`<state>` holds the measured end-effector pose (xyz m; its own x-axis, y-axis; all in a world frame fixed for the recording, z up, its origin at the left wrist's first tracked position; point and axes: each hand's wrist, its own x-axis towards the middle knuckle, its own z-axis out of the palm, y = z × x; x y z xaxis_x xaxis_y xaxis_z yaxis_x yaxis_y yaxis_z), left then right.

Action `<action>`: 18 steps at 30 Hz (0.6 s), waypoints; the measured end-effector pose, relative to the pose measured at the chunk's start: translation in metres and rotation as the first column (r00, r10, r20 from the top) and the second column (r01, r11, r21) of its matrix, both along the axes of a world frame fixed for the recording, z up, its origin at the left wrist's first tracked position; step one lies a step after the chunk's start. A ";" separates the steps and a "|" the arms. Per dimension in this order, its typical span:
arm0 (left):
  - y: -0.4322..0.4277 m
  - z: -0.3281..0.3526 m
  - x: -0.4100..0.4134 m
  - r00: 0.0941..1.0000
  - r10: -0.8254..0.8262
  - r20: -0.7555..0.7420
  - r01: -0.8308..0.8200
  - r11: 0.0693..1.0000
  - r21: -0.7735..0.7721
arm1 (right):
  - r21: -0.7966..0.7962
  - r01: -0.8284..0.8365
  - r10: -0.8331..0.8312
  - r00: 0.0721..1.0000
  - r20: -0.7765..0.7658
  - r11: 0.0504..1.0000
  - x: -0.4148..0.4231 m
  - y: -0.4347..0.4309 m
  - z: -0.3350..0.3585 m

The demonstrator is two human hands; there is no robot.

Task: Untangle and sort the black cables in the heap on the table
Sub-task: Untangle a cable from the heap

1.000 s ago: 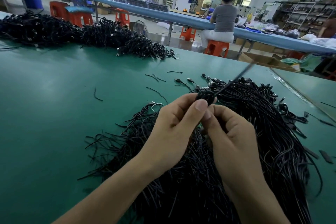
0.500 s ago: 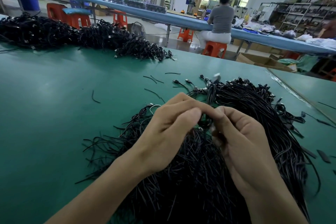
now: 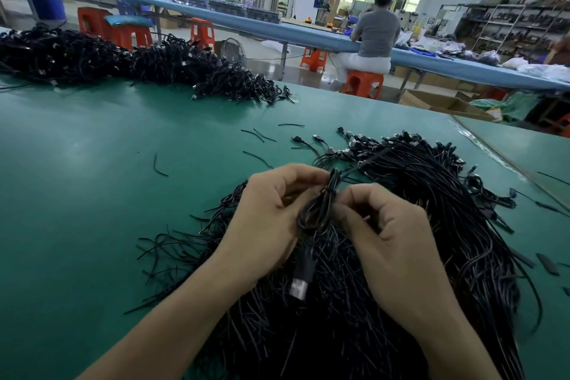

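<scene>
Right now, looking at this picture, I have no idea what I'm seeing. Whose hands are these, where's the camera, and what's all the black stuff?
There is no machine here: a person works with bare hands, and the camera sits on their head, looking forward and down. The left hand and right hand both pinch one looped black cable, its plug hanging below. Under them lies the heap of tangled cables on a green table. A second pile lies at the far left. Beyond, a worker sits at a blue bench, back turned.
</scene>
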<state>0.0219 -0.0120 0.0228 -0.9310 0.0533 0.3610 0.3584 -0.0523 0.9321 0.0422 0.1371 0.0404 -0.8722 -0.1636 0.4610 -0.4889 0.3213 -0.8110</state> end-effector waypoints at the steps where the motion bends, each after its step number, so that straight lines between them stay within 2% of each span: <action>1: -0.001 0.001 0.000 0.999 -0.014 0.038 0.013 1.000 0.018 | 0.029 0.009 -0.009 1.000 -0.006 1.000 0.000 0.000 -0.001; 5: -0.005 0.001 -0.001 0.958 -0.159 0.237 0.127 0.981 0.145 | 0.145 0.100 -0.094 0.994 -0.049 0.984 -0.001 0.001 -0.004; 8: -0.005 0.005 0.001 0.976 -0.160 0.149 0.144 0.983 0.111 | 0.216 0.152 -0.142 0.988 -0.062 0.964 -0.004 0.002 -0.008; 11: -0.002 0.007 0.005 0.992 -0.108 0.060 0.107 0.994 0.028 | 0.134 0.159 -0.157 0.987 -0.024 0.978 -0.006 0.003 -0.011; 15: -0.004 0.002 0.003 0.999 0.035 -0.036 -0.042 0.979 -0.199 | 0.038 0.220 -0.218 0.975 -0.038 0.975 -0.008 0.007 -0.011; 18: -0.002 0.000 0.004 0.998 -0.013 -0.058 0.002 0.981 -0.194 | -0.026 0.227 -0.229 0.971 -0.067 0.973 -0.007 0.009 -0.006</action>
<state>0.0262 -0.0141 0.0229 -0.9077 0.1344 0.3975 0.4134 0.1243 0.9020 0.0355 0.1461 0.0343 -0.8513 0.0448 0.5228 -0.4598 0.4163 -0.7844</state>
